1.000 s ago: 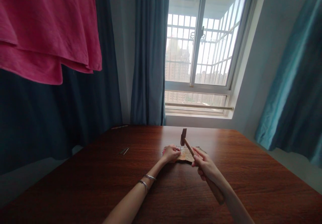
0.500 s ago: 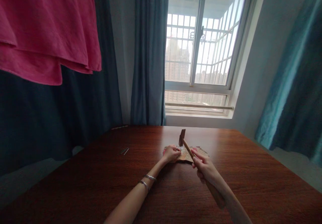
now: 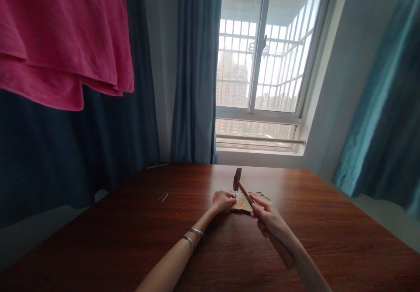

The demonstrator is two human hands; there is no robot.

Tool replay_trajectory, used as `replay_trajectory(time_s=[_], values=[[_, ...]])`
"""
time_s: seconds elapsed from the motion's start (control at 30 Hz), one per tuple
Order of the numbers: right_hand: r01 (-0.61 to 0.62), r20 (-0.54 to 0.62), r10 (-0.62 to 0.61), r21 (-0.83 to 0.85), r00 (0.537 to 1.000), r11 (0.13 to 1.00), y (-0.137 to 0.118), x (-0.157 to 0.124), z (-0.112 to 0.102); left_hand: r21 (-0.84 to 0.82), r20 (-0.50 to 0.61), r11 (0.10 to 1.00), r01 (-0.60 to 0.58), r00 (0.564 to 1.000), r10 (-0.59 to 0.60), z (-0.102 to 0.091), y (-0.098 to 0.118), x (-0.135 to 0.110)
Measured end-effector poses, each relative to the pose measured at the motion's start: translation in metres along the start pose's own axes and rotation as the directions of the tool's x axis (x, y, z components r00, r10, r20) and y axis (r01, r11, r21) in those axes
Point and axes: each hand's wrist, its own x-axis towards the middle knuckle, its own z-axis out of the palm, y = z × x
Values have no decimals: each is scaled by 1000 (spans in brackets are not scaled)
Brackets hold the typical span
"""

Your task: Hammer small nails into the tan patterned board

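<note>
My right hand (image 3: 269, 219) is wrapped around the wooden handle of a hammer (image 3: 246, 193). The hammer's dark head is raised just above my left fingertips. My left hand (image 3: 225, 201) is pinched on a thin nail, mostly hidden by the fingers, and rests on the left part of a patterned, pale board (image 3: 243, 202). This board has small marks or holes, reddish patches and an uneven front edge. Both hands partly cover it.
A few thin metal nails (image 3: 163, 197) lie on the brown wooden table (image 3: 131, 239), left of my left hand. Behind the table are a window (image 3: 259, 64) and blue curtains (image 3: 197, 73). A pink cloth (image 3: 65, 38) hangs at the upper left.
Hardly anything differs. The view has shifted very slightly; the hammer is still raised over the left fingers, and both hands keep their hold.
</note>
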Motion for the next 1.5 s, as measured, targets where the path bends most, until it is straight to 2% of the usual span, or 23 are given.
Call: replay_trajectory(time_s=[0.1,0.23,0.47,0.77,1.13,1.27,1.43,1.5], values=[[12,36,-14,38,999,999,0,0,0,-9,5,1000,-9,1000,9,0,1,-1],[-7,18,6,60,1000,998,-2,-1,0,-5,0,1000,-9,1000,9,-1,3,-2],[-1,0,1,10,1000,1000,-2,3,-4,26,-1,999,27,1000,-27,-3,8,-3],[57,13,-56,-62,998,996,13,4,1,29,18,999,41,999,-42,-7,13,-6],[59,3,-59,-84,998,995,14,3,2,34,-10,999,40,999,-40,-3,12,-4],[125,-20,-126,-66,992,990,18,1,3,37,-21,999,19,1000,-18,-2,10,-4],[76,-1,-76,-91,997,993,24,6,1,33,-34,999,5,999,-4,2,4,-1],[99,-3,-100,-83,995,992,25,7,0,36,-22,999,-4,1000,5,3,3,0]])
